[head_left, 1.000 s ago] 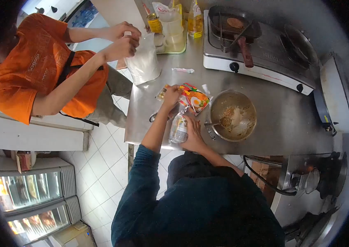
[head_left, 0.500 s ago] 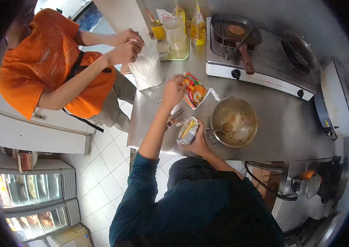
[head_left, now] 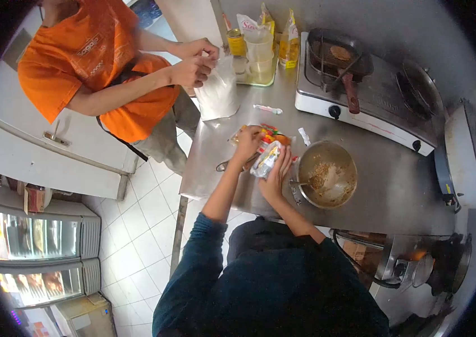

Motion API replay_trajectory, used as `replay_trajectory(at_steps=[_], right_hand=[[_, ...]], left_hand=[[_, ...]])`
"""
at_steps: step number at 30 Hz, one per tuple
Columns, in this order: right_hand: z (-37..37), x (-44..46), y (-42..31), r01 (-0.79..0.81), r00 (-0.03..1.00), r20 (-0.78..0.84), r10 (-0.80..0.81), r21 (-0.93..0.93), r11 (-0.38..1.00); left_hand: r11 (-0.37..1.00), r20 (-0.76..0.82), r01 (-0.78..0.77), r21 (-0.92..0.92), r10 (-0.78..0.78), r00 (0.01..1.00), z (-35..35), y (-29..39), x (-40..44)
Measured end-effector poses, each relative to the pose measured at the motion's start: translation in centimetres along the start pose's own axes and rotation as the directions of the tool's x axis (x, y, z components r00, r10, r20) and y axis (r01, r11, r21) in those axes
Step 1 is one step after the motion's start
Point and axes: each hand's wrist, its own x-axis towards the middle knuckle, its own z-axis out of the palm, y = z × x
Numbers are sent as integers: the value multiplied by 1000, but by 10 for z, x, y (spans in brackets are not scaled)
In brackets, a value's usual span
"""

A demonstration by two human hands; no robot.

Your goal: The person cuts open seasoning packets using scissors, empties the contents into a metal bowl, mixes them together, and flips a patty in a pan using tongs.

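Note:
My right hand is closed around an opened silver-lined instant noodle packet. Just left of it, my left hand has its fingers bent onto a red and yellow instant noodle wrapper, partly covered by both hands and the silver packet. A metal bowl with a brownish, crumbly mix and some pale powder in it stands to the right of my hands. A handle or spoon leans inside its left rim. Near my left wrist lies a dark metal utensil.
A co-worker in an orange shirt handles a bag of white powder at the table's left corner. Torn wrapper strips lie on the steel table. Behind are a gas stove with a grill pan and a green tray with containers.
My left hand has come down and closer to my right hand. The silver-lined packet has moved up over the colourful wrapper and tilted. The camera view has shifted slightly.

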Motion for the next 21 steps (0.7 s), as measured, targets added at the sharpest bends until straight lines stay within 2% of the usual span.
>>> replay_trajectory(at_steps=[3, 4, 7, 8, 11, 13, 16, 18, 21], right_hand=[[8, 10, 8, -64, 996, 47, 78, -248, 967], [7, 16, 9, -43, 999, -5, 42, -142, 989], [-3, 20, 10, -46, 989, 128, 71, -190, 981], [-3, 21, 11, -54, 975, 190, 112, -287, 956], [5, 16, 20, -52, 951, 246, 189, -475, 878], [6, 14, 23, -8, 959, 244, 140, -475, 880], [11, 3, 31, 50, 980, 190, 55, -508, 860], [7, 1, 24, 78, 990, 142, -11, -477, 875], [10, -12, 24, 422, 904, 193, -381, -268, 866]], left_hand=[[916, 105, -262, 302, 242, 965, 4, -16, 8], [953, 168, -107, 284, 61, 984, 2, 2, 6], [936, 205, -234, 262, 183, 962, -7, -8, 2], [889, 193, -250, 383, 187, 963, -20, 12, -8], [793, 62, -67, 605, 37, 997, -60, 24, -44], [801, -6, 61, 596, -71, 997, -78, -1, -74], [775, 67, -39, 631, -4, 998, -79, -10, -112], [751, -7, -31, 660, 47, 999, -73, -16, -121], [744, -93, 42, 667, 26, 995, -62, -23, -132]])
